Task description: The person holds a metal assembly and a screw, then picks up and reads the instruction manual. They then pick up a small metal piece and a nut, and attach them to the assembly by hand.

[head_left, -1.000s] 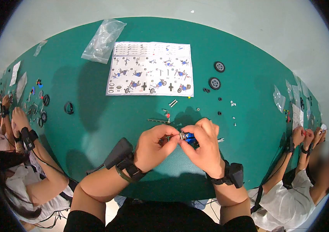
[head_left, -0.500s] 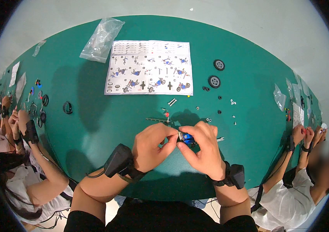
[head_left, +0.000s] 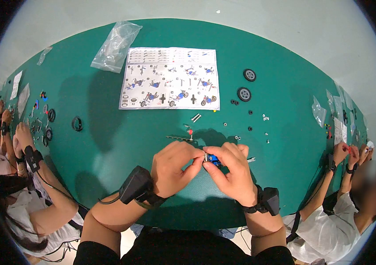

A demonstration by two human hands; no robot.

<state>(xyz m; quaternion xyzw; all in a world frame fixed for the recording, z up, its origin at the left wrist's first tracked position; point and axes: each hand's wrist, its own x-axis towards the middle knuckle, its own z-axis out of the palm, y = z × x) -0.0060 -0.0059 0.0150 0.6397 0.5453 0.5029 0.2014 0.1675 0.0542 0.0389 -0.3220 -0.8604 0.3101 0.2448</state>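
My right hand (head_left: 233,171) grips a small blue and black toy-model assembly (head_left: 213,159) between thumb and fingers, just above the green table. At the assembly's left end my left hand (head_left: 174,168) pinches thumb and forefinger together. Whatever sits in that pinch is too small and hidden to name. Beyond my left fingers lies a thin metal strip (head_left: 178,138) with a red piece (head_left: 190,131) at its right end. A small silver wrench-like end (head_left: 252,159) pokes out beside my right hand. Two silver rods (head_left: 196,117) lie farther up.
A printed instruction sheet (head_left: 169,79) lies ahead, with a clear plastic bag (head_left: 117,46) at its upper left. Two wheels (head_left: 244,94), black rings (head_left: 250,128) and small nuts (head_left: 265,117) are spread at right. A black tyre (head_left: 77,123) lies left. Other people work at both sides.
My hands stay almost in place around the blue assembly, with only a slight shift of the fingers. At left, a co-worker's hands have moved slightly.
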